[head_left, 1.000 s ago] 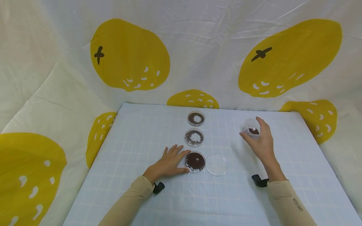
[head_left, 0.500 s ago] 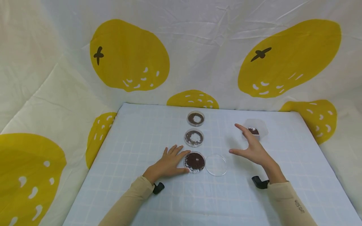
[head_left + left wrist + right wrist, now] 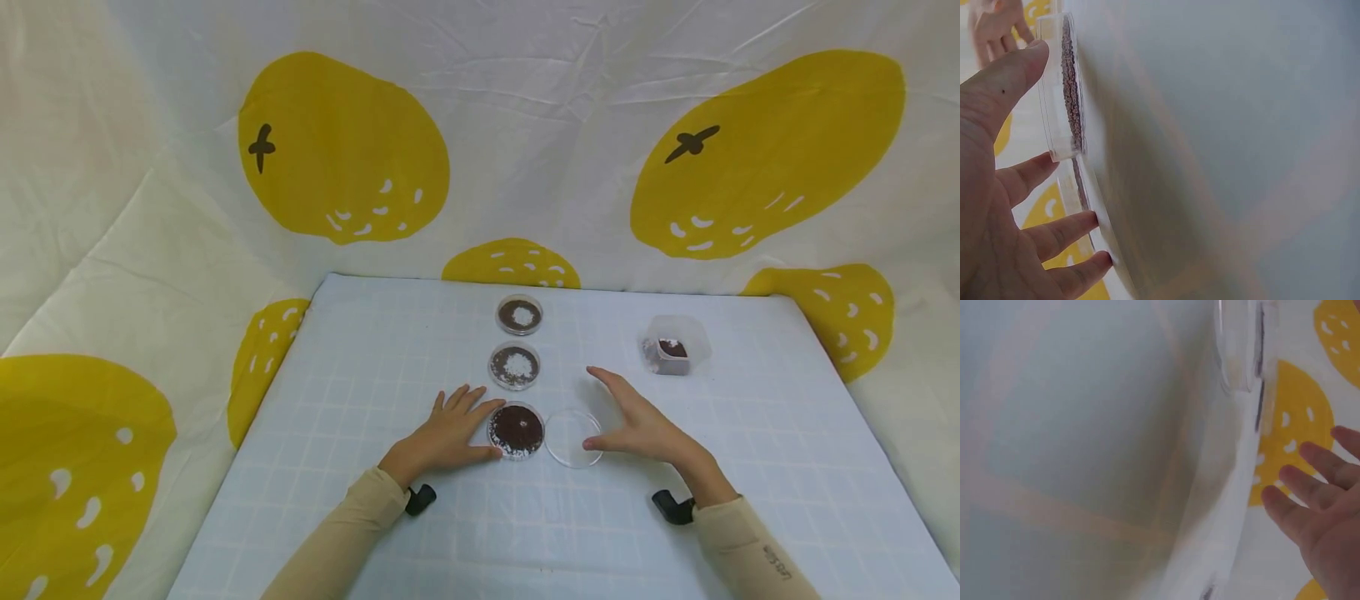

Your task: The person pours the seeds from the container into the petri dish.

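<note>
My left hand [image 3: 442, 437] rests at the left of the nearest petri dish [image 3: 516, 431], its thumb and index fingertips at two sides of the rim. This dish holds a dark brown granular layer with white grains along its lower edge. In the left wrist view the same petri dish [image 3: 1071, 87] stands out from the side between thumb and index finger. A clear round lid [image 3: 572, 442] lies right beside it. With thumb and fingers spread, my right hand [image 3: 648, 429] is over the lid's right edge, its thumb overlapping the rim; nothing is in it.
Two more petri dishes, the middle one [image 3: 514, 365] and the far one [image 3: 519, 315], hold brown grains with white heaps and line up behind. A clear plastic box [image 3: 671, 364] with brown and white contents and an opened flap stands at the back right.
My right hand has let go of the clear plastic box and come down and left to the clear lid, fingers spread. My left hand has stayed at the nearest dish.
</note>
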A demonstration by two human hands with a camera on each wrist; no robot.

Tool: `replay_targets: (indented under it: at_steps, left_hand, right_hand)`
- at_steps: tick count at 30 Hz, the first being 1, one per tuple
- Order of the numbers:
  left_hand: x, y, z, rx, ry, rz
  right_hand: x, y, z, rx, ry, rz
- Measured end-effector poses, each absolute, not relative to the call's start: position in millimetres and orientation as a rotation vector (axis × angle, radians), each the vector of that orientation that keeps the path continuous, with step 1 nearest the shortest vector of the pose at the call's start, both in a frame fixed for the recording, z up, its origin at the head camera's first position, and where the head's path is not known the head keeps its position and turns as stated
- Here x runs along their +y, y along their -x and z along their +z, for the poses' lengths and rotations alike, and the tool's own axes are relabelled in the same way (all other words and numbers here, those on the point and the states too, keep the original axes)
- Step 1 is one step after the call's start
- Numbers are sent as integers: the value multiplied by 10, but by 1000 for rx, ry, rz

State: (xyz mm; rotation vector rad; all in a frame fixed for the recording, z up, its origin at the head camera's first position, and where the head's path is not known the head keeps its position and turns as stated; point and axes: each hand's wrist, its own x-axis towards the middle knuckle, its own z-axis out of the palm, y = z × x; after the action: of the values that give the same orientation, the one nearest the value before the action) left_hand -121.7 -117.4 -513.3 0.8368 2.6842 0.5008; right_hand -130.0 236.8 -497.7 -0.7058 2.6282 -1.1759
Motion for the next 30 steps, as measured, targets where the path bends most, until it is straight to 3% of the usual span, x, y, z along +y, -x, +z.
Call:
replay_targets:
  at_steps: [30]
  left_hand:
    - [-1167, 1219, -5132, 2685, -837, 485]
  right_hand:
    - [2206, 1167, -5123, 2736, 796, -691]
